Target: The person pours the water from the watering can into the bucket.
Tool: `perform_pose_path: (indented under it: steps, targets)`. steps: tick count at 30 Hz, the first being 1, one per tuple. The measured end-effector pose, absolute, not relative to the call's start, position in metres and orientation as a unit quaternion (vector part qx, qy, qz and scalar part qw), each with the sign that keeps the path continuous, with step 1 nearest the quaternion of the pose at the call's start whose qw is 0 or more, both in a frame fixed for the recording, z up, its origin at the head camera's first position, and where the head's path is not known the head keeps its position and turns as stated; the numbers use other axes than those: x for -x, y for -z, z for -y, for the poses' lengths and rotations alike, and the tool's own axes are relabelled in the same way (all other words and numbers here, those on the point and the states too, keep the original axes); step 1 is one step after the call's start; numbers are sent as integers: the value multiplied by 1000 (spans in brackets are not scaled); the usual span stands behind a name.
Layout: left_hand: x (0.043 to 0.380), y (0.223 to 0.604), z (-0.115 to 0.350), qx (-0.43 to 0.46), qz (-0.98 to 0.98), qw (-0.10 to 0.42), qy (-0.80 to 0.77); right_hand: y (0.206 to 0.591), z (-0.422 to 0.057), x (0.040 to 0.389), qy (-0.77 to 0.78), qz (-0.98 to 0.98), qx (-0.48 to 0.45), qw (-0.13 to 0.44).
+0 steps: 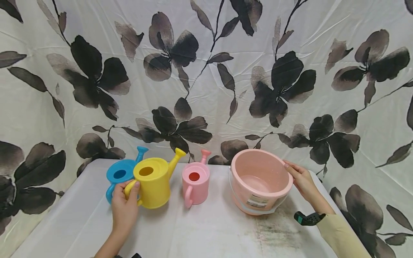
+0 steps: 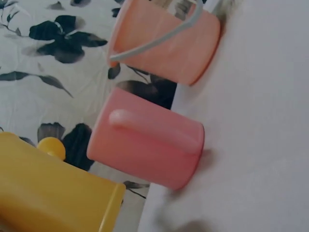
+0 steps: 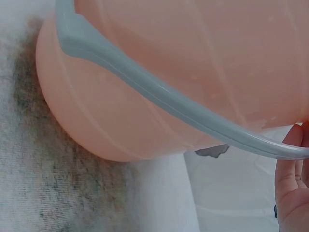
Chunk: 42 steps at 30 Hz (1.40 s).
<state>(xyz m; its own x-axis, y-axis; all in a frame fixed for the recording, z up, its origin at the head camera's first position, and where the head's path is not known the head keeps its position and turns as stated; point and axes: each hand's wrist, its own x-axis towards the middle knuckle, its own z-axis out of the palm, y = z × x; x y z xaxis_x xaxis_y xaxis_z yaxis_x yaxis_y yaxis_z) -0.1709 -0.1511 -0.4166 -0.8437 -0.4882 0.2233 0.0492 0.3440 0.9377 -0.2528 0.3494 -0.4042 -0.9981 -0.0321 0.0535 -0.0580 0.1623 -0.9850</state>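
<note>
My left hand (image 1: 124, 206) grips the handle of a yellow watering can (image 1: 155, 190), thumb on top of the handle. The can appears held just above the table, its spout pointing away to the right. Partly hidden behind it is a blue watering can (image 1: 120, 174). A pink watering can (image 1: 197, 186) stands to its right, its handle facing me; the left wrist view also shows this pink can (image 2: 149, 140). My right hand (image 1: 301, 181) holds the right rim of a light pink bucket (image 1: 255, 193), which stands upright. The bucket's grey handle (image 3: 159, 92) hangs down its front.
A white cloth covers the table (image 1: 200, 233), with a dark stain (image 1: 277, 231) in front of the bucket. Behind the table hangs a floral curtain (image 1: 222, 107). A dark band (image 1: 309, 218) is around the right wrist.
</note>
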Motion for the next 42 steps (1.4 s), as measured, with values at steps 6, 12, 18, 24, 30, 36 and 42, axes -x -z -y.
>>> perform_pose_path:
  steps: [6,12,18,24,30,36,42]
  targets:
    - [165,402,150,-132,784,226,563,404,-350,252,-655,755,-23,8]
    - [159,387,144,-111,787,222,565,405,-350,254,-653,757,-25,4]
    - [154,375,134,-93,793,200,568,404,-349,253,-654,756,-23,5]
    - [153,365,124,-70,799,182,569,403,-349,254,-654,757,-19,2]
    - [159,357,113,-42,799,172,575,402,-349,254,-650,759,-20,0]
    - [168,347,100,-17,793,164,586,403,-348,253,-652,758,-21,1]
    - [177,338,89,-1,783,156,602,402,-348,252,-652,758,-21,2]
